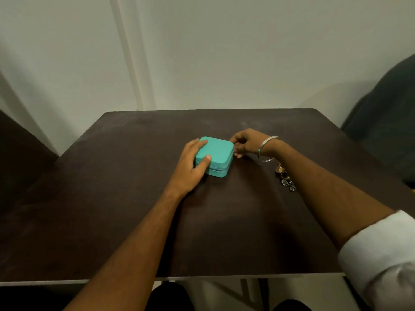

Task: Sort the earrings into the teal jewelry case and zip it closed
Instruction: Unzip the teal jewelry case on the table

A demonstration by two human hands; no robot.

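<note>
Dim, soft overall, wide-angle bend at edges, right edge blurred.

case (215, 153) on table (134, 176), earrings (286, 177) right
</note>
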